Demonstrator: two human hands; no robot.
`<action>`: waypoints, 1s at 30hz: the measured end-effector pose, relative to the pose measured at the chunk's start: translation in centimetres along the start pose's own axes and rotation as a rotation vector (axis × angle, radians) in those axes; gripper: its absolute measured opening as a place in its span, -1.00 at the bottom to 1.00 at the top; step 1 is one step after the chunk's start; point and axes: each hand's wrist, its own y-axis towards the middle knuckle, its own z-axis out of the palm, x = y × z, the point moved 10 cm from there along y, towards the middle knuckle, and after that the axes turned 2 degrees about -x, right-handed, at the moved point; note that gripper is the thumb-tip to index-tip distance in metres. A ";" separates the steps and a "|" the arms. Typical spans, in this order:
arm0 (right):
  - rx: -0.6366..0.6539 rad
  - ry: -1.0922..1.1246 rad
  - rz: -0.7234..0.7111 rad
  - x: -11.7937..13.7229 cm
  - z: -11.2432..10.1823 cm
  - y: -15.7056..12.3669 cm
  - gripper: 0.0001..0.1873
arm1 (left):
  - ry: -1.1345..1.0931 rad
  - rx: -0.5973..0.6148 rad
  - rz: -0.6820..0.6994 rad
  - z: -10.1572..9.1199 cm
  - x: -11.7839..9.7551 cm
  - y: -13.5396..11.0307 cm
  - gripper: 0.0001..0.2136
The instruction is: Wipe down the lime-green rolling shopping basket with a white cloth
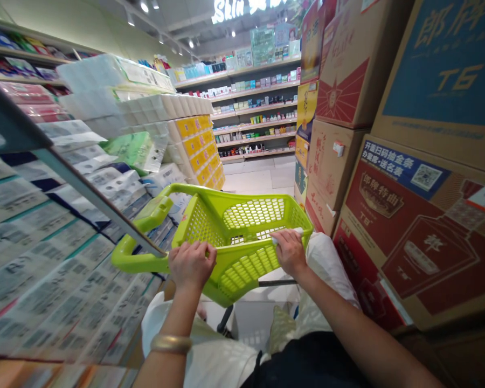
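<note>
A lime-green shopping cart [250, 269] with a perforated plastic basket stands sideways in front of me. My left hand [192, 261] is closed over the basket's near rim, beside the looped handle [139, 263]. A gold bracelet [171, 344] circles that wrist. On the right, my right hand [290, 250] is closed at the same near rim, towards the basket's far end. Something small and white [298, 231] shows between its fingers; I cannot make out what it is. Part of the basket's inside is visible, and its floor looks bare.
Stacked printed cartons [428, 215] form a wall close on my right. Packs of tissue paper [44, 253] are piled on the left, with yellow-and-white packs [200, 148] beyond. Shelves of small boxes and bottles [262, 101] line the back. A grey bar [97, 196] crosses the left side.
</note>
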 end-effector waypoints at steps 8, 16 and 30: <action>-0.146 -0.031 0.176 -1.9 -1.1 -0.5 -0.62 | -0.020 0.006 -0.025 0.6 0.5 0.3 -0.65; 0.045 0.082 -0.005 7.1 3.6 1.0 -0.55 | -0.009 -0.002 -0.011 0.3 0.5 0.2 -0.66; -0.062 -0.079 0.077 -3.8 -2.4 -1.3 -0.60 | 0.001 -0.060 0.050 1.2 1.8 1.2 -0.68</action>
